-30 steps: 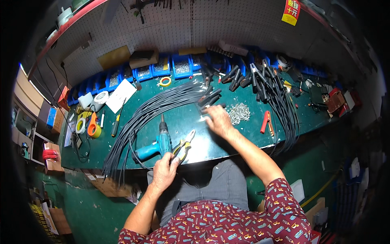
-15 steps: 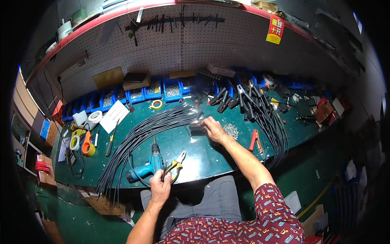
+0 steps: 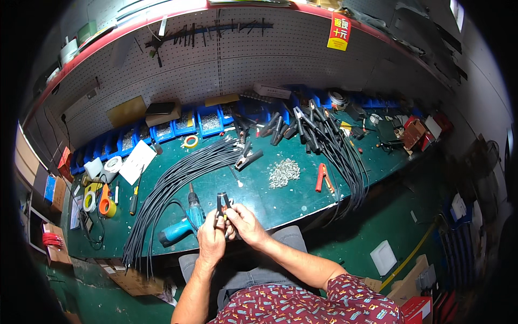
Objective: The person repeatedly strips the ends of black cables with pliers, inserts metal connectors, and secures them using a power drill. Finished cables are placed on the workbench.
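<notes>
My left hand (image 3: 211, 237) and my right hand (image 3: 244, 224) meet at the front edge of the green workbench (image 3: 270, 210), fingers closed. Between them a small black clamp (image 3: 220, 201) points upward with two dark prongs. A bit of yellow shows among the fingers; whether it belongs to the pliers I cannot tell. Just left lies a teal cordless drill (image 3: 178, 231), its bit pointing away. Behind it a long bundle of black cables (image 3: 167, 183) curves across the bench. Another black clamp (image 3: 249, 159) rests at the bundle's far end.
A heap of small metal parts (image 3: 284, 173) and red-handled pliers (image 3: 321, 178) lie to the right. Beyond them are black clamps with cables (image 3: 318, 129). Blue bins (image 3: 209, 121) line the back. Tape rolls (image 3: 108, 208) and a screwdriver (image 3: 134, 201) sit at left.
My right hand has come back from the far end of the cables to my left hand. A black clamp now shows between them. The yellow-and-black pliers no longer show clearly. The view has shifted.
</notes>
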Demonstrator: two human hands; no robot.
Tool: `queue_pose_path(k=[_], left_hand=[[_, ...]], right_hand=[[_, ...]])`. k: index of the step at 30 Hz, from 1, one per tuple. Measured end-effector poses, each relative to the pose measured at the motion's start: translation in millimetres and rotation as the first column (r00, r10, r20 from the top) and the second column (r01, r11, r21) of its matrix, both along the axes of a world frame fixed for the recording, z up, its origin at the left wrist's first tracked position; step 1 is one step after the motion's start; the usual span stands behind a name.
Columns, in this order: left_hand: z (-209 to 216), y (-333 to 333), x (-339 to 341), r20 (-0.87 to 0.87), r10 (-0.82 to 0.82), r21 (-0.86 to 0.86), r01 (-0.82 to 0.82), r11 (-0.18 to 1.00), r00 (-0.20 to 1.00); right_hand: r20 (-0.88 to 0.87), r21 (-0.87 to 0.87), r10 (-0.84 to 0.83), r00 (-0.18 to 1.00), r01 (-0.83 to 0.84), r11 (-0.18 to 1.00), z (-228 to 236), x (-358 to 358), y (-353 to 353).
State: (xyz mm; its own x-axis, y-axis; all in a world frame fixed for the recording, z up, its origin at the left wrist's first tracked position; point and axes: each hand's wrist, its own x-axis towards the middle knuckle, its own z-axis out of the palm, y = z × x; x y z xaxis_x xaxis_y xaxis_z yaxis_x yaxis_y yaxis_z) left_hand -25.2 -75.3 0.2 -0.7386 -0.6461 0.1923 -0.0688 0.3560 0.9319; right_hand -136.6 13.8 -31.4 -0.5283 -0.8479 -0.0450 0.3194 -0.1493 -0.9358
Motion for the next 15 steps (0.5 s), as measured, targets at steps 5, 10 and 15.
queue_pose_path(k=[5, 10, 15], left_hand=[[-19, 2, 0, -0.095, -0.01, -0.147, -0.004, 0.989, 0.995], [-20, 10, -2, -0.223, -0.038, 0.254, 0.095, 0.963, 0.974], [-29, 16, -21, -0.168, 0.136, -0.063, -0.148, 0.987, 0.976]], right_hand=[[-0.289, 0.008, -0.082, 0.954, 0.088, 0.996, 6, 2, -6], [0.092, -0.044, -0.031, 0.995, 0.035, 0.998, -1, 6, -1], [-0.362, -0.01, -0.319, 0.876, 0.338, 0.941, -11, 7, -9]])
